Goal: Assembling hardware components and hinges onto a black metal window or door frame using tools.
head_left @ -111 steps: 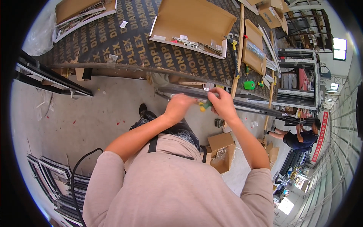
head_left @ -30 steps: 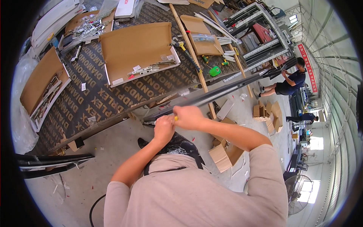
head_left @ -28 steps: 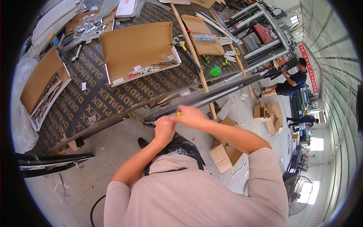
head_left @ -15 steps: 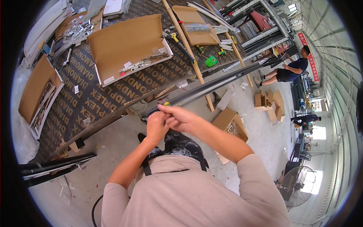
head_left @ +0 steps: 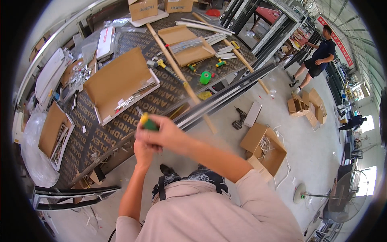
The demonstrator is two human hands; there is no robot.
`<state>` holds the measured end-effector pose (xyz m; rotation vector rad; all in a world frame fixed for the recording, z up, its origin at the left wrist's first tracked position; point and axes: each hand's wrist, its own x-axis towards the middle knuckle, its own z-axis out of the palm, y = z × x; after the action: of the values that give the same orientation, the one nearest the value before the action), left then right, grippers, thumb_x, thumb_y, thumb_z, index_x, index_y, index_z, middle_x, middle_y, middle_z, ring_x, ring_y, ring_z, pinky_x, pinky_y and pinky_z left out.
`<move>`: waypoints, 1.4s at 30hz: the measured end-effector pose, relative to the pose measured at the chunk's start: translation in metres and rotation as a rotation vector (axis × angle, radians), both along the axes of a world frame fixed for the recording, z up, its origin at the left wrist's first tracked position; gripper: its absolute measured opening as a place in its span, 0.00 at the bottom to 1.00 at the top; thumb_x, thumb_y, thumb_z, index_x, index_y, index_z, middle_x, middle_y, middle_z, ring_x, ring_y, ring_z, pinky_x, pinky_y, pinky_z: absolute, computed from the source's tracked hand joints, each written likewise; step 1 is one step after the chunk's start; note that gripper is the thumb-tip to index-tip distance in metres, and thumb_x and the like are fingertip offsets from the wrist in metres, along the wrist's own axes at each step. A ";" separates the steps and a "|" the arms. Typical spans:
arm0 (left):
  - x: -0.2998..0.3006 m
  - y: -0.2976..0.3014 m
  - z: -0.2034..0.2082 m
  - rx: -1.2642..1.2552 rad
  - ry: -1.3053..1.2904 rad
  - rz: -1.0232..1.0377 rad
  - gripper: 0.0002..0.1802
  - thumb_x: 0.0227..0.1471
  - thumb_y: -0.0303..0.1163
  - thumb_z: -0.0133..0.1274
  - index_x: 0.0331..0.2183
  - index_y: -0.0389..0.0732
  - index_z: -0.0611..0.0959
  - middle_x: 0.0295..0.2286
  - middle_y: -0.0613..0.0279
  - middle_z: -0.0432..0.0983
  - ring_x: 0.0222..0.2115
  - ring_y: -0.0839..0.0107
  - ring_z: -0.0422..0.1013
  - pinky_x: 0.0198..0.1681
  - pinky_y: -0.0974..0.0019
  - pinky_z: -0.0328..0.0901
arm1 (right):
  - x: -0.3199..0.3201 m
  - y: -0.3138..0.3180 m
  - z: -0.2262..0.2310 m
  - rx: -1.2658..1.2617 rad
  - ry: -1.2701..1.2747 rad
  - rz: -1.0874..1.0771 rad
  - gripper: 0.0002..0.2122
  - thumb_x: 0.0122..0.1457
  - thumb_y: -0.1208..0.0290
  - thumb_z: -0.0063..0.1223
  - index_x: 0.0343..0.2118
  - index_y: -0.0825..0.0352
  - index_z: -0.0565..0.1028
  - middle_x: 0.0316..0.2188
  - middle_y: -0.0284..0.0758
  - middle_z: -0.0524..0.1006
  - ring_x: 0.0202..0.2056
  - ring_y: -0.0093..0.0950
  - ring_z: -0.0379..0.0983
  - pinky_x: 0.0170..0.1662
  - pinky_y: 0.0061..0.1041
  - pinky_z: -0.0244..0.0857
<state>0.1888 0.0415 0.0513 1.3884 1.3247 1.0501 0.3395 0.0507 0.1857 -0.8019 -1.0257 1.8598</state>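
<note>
Gripping a green-and-yellow screwdriver (head_left: 150,123), the right hand (head_left: 165,135) was found, in the head view, at the near edge of the desk (head_left: 165,92), its fingers clamped around the handle. The screwdriver was tilted, its yellow collar and shank directed toward the desk. The left hand (head_left: 143,152) was raised just below the right, also at the desk's near edge; its fingers were largely covered by the right hand, and whether they were apart or together could not be determined.

Dark profiles (head_left: 229,97) ran slantwise along the desk's near edge, to the right of both hands. Recorded on the desk: a large open carton (head_left: 117,78) with metal hardware (head_left: 131,100) inside, a smaller open carton (head_left: 52,127) at the left end, a green roll (head_left: 205,77) toward the right, and wooden battens (head_left: 173,62) lying across. On the floor, off the desk's near side and toward the right, lay a cordless drill (head_left: 238,120), a white box (head_left: 253,113) and an open cardboard box (head_left: 254,136). A person in a dark top (head_left: 322,52) stood beyond the desk's right end.
</note>
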 end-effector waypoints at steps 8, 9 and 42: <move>0.113 0.007 0.010 0.144 0.587 -0.768 0.12 0.54 0.34 0.54 0.40 0.40 0.81 0.37 0.51 0.78 0.39 0.53 0.74 0.42 0.59 0.68 | 0.165 -0.114 -0.080 -0.142 -0.164 -0.104 0.08 0.58 0.67 0.58 0.37 0.63 0.76 0.29 0.26 0.74 0.28 0.15 0.68 0.30 0.16 0.64; 0.125 0.008 0.014 0.214 0.624 -0.937 0.14 0.56 0.40 0.51 0.41 0.42 0.80 0.34 0.54 0.79 0.38 0.54 0.74 0.41 0.56 0.68 | 0.191 -0.130 -0.090 -0.217 -0.163 -0.165 0.07 0.59 0.68 0.57 0.38 0.64 0.76 0.29 0.26 0.75 0.27 0.14 0.68 0.29 0.15 0.63; 0.493 0.133 -0.064 0.317 0.810 -0.520 0.50 0.32 0.49 0.69 0.56 0.40 0.68 0.52 0.47 0.64 0.56 0.52 0.60 0.60 0.49 0.53 | 0.427 0.281 -0.209 0.866 -1.512 0.251 0.05 0.48 0.73 0.55 0.28 0.61 0.80 0.32 0.40 0.74 0.40 0.41 0.71 0.42 0.38 0.68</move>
<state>0.6820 0.1747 -0.0126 2.3924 1.2309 0.3371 0.7662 0.3318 -0.0236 -1.5060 -2.6305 0.4672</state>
